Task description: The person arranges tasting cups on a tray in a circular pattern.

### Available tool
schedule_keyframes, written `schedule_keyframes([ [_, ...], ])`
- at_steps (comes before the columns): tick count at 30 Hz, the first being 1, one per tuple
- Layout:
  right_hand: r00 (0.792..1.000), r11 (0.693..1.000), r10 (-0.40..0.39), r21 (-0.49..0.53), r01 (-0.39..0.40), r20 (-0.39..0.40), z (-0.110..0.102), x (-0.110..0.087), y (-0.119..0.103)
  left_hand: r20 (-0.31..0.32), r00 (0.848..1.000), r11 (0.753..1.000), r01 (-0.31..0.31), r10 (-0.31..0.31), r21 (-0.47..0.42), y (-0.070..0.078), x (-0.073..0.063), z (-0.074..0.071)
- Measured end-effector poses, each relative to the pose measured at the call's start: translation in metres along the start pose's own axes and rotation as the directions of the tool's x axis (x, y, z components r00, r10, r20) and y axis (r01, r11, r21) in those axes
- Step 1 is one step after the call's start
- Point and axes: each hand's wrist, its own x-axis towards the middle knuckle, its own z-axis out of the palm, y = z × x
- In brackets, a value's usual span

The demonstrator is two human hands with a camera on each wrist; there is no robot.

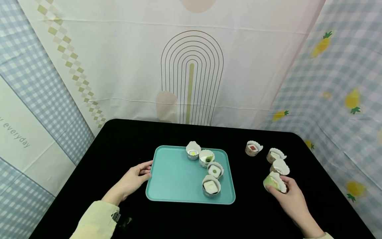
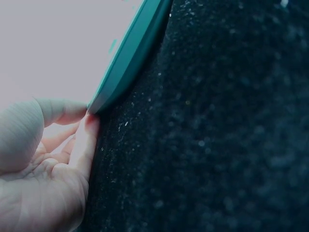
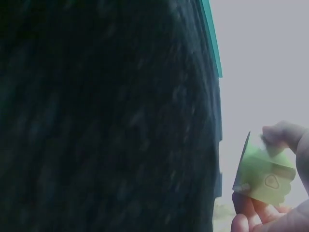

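Observation:
A teal tray [image 1: 176,179] lies on the black table, bearing several paper baking cups down its right part. Thumb and fingertips of my left hand [image 1: 132,181] pinch the tray's left rim, seen close up in the left wrist view with the hand [image 2: 48,159] at the corner of the edge. My right hand [image 1: 290,196] grips a green paper baking cup [image 1: 270,182] with a pale filling, tilted, right of the tray. The right wrist view shows the green cup [image 3: 265,176] between thumb and fingers, a small outlined mark on its side.
Just beyond my right hand stand two brown-patterned paper cups, one behind [image 1: 273,155] and one nearer [image 1: 280,167]. Further back left is a cup with a red square [image 1: 252,148]. On the tray, the nearest cup [image 1: 211,187] sits by the front right. Patterned curtains surround the table.

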Motion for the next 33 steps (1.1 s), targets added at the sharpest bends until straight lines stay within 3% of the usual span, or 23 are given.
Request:
schedule_keyframes([
  [7, 0.997, 0.998, -0.058, 0.022, 0.057, 0.055, 0.012, 0.0, -0.026, -0.006, 1.0, 1.0, 0.0, 0.0, 0.005, 0.001, 0.0, 0.0],
  [13, 0.993, 0.992, -0.119, -0.027, 0.119, 0.022, 0.031, 0.001, -0.051, 0.001, 1.0, 1.0, -0.001, 0.001, 0.009, 0.001, 0.0, 0.0],
  [20, 0.984, 0.984, -0.175, 0.026, 0.174, 0.033, 0.054, 0.001, -0.078, 0.001, 1.0, 1.0, -0.007, 0.007, 0.013, -0.002, 0.0, 0.001],
  [33, 0.949, 0.947, -0.304, 0.139, 0.291, 0.087, 0.094, -0.009, -0.125, -0.028, 0.999, 0.999, -0.029, 0.03, 0.033, 0.001, -0.003, 0.004],
])
